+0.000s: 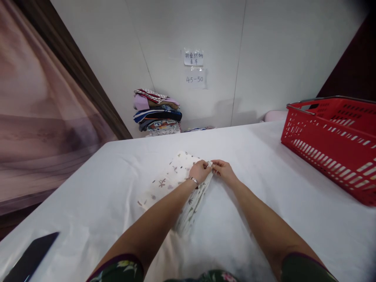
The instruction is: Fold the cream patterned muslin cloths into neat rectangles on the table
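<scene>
A white cloth with small printed figures (169, 182) lies partly folded on the white-covered table (264, 203). My left hand (199, 170), with a bracelet at the wrist, is closed on the cloth's far right corner. My right hand (223, 170) pinches the same corner, and the fingertips of the two hands meet there. A folded edge of the cloth runs back under my left forearm toward me.
A red plastic basket (331, 141) with a metal handle stands at the right of the table. A stack of folded clothes (157, 113) sits against the back wall at the far edge. A dark flat object (31, 256) lies at the near left corner. Paper labels (194, 68) hang on the wall.
</scene>
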A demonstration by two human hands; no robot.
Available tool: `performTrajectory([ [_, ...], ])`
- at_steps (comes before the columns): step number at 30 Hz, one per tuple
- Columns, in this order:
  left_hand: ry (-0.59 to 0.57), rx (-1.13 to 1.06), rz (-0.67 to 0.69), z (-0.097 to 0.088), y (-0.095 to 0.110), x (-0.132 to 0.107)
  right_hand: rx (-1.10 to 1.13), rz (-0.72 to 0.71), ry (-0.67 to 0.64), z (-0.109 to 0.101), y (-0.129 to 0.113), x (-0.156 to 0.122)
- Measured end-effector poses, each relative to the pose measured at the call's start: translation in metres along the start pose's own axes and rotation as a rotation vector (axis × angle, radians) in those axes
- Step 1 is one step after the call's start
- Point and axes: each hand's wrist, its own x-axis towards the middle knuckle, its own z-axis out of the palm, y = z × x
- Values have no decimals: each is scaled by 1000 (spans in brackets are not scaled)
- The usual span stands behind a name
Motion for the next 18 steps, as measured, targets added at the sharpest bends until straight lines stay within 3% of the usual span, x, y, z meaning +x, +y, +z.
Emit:
performTrajectory([
  [10,-57,44,-26,-2,-6,7,-17,13,41,2,2,0],
  [18,-24,223,21,-11,11,1,25,17,76,2,1,2],
])
